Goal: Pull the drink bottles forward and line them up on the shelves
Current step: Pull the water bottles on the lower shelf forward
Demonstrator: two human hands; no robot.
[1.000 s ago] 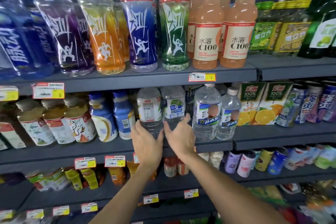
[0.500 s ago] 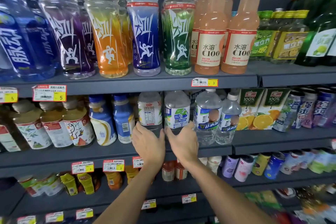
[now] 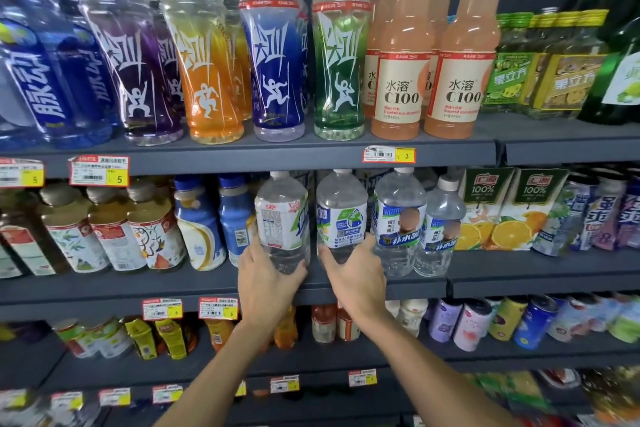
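On the middle shelf (image 3: 173,282) stand two clear drink bottles side by side near its front edge. My left hand (image 3: 268,279) grips the lower part of the left clear bottle (image 3: 282,215), whose label shows its printed back. My right hand (image 3: 353,276) grips the base of the right clear bottle (image 3: 341,215) with a blue and green label. Both bottles stand upright, slightly apart. To their right stand two more clear bottles with blue labels (image 3: 400,218), one a little further back (image 3: 441,229).
Blue and white bottles (image 3: 199,222) stand left of my hands, orange juice cartons (image 3: 512,208) to the right. The top shelf carries tall coloured sports drinks (image 3: 273,55) and peach C100 bottles (image 3: 398,55). Cans and small bottles (image 3: 474,322) fill the lower shelves.
Both hands have closed round the two clear bottles and drawn them forward toward the shelf's front edge. The camera has moved closer to the shelf.
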